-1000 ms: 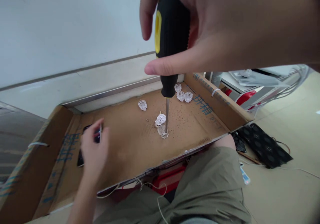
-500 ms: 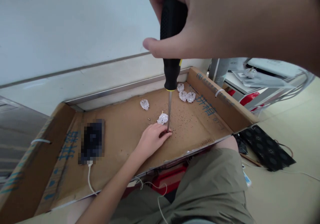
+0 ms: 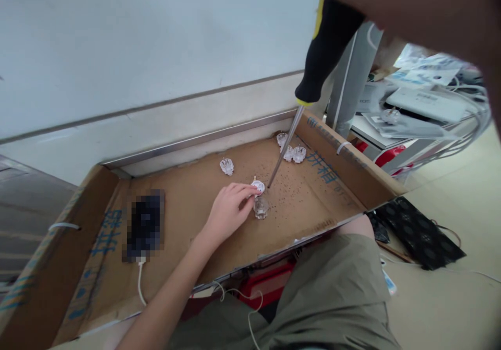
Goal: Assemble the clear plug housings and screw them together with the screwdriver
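My right hand (image 3: 407,11), blurred and partly cut off at the top right, grips the black and yellow handle of a screwdriver (image 3: 287,139). The screwdriver is tilted, its tip low over the cardboard beside a round white plug part (image 3: 259,185). My left hand (image 3: 230,209) has its fingertips closed on that white part; the thumb is partly hidden. Just below the fingers lies a clear plug cover (image 3: 261,208), apart from the hand's grip.
A cardboard tray (image 3: 188,256) with raised sides is the work surface. One clear plug (image 3: 226,166) sits behind my left hand, with several more (image 3: 299,154) at the back right. A pixelated phone-like object (image 3: 144,222) with a white cable lies left. Dark specks are scattered around.
The screwdriver has swung from upright to tilted, its handle moving right and its tip lifting off the clear cover. My left hand has shifted from the cover to the white plug part.
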The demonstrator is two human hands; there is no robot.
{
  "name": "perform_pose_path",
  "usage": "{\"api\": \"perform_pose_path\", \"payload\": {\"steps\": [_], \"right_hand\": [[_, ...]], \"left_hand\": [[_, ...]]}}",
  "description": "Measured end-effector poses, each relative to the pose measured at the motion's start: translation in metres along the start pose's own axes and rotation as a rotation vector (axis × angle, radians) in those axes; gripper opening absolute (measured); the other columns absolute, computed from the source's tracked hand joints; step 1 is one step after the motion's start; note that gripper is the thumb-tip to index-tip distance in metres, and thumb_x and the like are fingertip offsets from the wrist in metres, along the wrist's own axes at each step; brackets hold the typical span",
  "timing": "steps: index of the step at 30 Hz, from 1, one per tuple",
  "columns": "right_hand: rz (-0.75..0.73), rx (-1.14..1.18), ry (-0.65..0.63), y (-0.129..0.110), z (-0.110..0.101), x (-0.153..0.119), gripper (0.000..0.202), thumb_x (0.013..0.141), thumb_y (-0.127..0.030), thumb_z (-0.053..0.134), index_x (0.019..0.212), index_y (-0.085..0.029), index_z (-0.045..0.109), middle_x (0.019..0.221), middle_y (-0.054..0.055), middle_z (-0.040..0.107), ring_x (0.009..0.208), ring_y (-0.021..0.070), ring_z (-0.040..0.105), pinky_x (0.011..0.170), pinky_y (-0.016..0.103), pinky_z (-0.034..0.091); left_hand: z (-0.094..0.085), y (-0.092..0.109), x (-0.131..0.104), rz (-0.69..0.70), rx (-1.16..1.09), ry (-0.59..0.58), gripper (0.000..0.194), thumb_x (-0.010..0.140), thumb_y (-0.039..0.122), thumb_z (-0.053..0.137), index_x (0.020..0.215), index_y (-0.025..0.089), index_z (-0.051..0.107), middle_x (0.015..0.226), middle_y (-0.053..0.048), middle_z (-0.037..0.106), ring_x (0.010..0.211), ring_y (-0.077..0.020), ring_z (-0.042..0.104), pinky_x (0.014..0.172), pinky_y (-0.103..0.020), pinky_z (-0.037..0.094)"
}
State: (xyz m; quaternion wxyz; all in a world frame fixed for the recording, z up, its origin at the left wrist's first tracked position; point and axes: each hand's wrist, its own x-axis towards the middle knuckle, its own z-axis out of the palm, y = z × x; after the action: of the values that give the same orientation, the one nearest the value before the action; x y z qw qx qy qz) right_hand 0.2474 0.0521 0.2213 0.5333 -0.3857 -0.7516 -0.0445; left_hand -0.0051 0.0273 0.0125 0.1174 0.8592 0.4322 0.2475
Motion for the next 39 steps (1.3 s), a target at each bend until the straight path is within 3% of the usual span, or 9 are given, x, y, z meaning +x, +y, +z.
{"api": "perform_pose_path", "payload": {"steps": [4,10,14,17,20,24,26,33,39], "right_hand": [[-0.113,-0.343,-0.120,-0.010,-0.001,-0.011,0.052,0.081,-0.054,0.045,0.112,-0.014,0.054,0.098,-0.002,0.053,0.089,0.0082,0.054,0.071,0.020,0.040],[0.010,-0.123,0.225,0.004,0.027,-0.097,0.024,0.076,-0.027,0.066,0.093,-0.019,0.050,0.086,0.002,0.055,0.078,0.0108,0.057,0.072,0.025,0.047],[0.145,-0.124,0.241,0.007,0.039,-0.171,0.026,0.071,-0.017,0.069,0.089,-0.023,0.052,0.084,0.001,0.058,0.079,0.0152,0.060,0.073,0.031,0.051],[0.243,-0.207,0.068,0.003,0.048,-0.221,0.022,0.073,-0.019,0.068,0.090,-0.024,0.055,0.091,0.002,0.058,0.082,0.0147,0.060,0.074,0.030,0.051],[0.320,-0.257,-0.007,-0.001,0.060,-0.256,0.020,0.076,-0.015,0.061,0.095,-0.022,0.059,0.088,0.004,0.055,0.080,0.0136,0.056,0.072,0.029,0.048],[0.411,-0.279,-0.039,-0.002,0.076,-0.267,0.023,0.074,-0.011,0.058,0.095,-0.020,0.061,0.087,0.004,0.051,0.082,0.0144,0.051,0.076,0.030,0.044],[0.431,-0.269,-0.046,-0.002,0.081,-0.264,0.023,0.073,-0.009,0.058,0.094,-0.020,0.061,0.086,0.004,0.050,0.082,0.0138,0.049,0.076,0.030,0.044],[0.436,-0.252,-0.037,0.000,0.082,-0.262,0.021,0.072,-0.009,0.059,0.090,-0.021,0.062,0.086,0.003,0.048,0.082,0.0119,0.047,0.074,0.027,0.042],[0.390,-0.258,-0.040,0.002,0.082,-0.264,0.021,0.072,-0.009,0.060,0.089,-0.021,0.062,0.088,0.003,0.048,0.082,0.0111,0.047,0.074,0.025,0.042]], "left_hand": [[-0.005,-0.015,0.012,0.033,0.125,-0.097,0.022,0.089,0.024,0.047,0.100,0.025,0.066,0.107,-0.002,0.068,0.100,-0.0203,0.059,0.084,-0.036,0.043],[-0.012,-0.025,0.005,-0.013,0.237,-0.069,0.024,0.091,0.032,0.045,0.101,0.024,0.065,0.101,-0.004,0.068,0.094,-0.0212,0.059,0.082,-0.036,0.044],[-0.023,-0.025,0.000,-0.064,0.241,-0.019,0.025,0.090,0.035,0.047,0.106,0.025,0.063,0.109,-0.003,0.067,0.102,-0.0223,0.058,0.089,-0.038,0.045],[-0.047,-0.025,-0.024,-0.142,0.263,0.176,0.032,0.087,0.035,0.052,0.116,0.025,0.060,0.117,-0.005,0.064,0.110,-0.0237,0.056,0.096,-0.041,0.042],[-0.077,-0.035,-0.076,-0.370,0.342,0.547,0.043,0.083,0.037,0.054,0.123,0.022,0.057,0.124,-0.008,0.060,0.119,-0.0263,0.052,0.105,-0.045,0.037],[-0.093,-0.070,-0.154,-0.968,0.086,0.847,0.081,0.063,0.048,0.063,0.135,0.013,0.046,0.135,-0.015,0.051,0.123,-0.0333,0.048,0.105,-0.049,0.038],[-0.089,-0.086,-0.177,-1.162,-0.077,0.809,0.090,0.054,0.050,0.066,0.134,0.010,0.047,0.137,-0.017,0.049,0.126,-0.0347,0.045,0.107,-0.048,0.036],[-0.077,-0.090,-0.178,-1.153,-0.141,0.643,0.103,0.047,0.051,0.071,0.136,0.008,0.042,0.141,-0.018,0.044,0.130,-0.0319,0.041,0.112,-0.044,0.029],[-0.085,-0.088,-0.178,-1.126,-0.211,0.913,0.077,0.062,0.044,0.062,0.132,0.015,0.049,0.132,-0.015,0.055,0.117,-0.0323,0.055,0.107,-0.051,0.036]]}}
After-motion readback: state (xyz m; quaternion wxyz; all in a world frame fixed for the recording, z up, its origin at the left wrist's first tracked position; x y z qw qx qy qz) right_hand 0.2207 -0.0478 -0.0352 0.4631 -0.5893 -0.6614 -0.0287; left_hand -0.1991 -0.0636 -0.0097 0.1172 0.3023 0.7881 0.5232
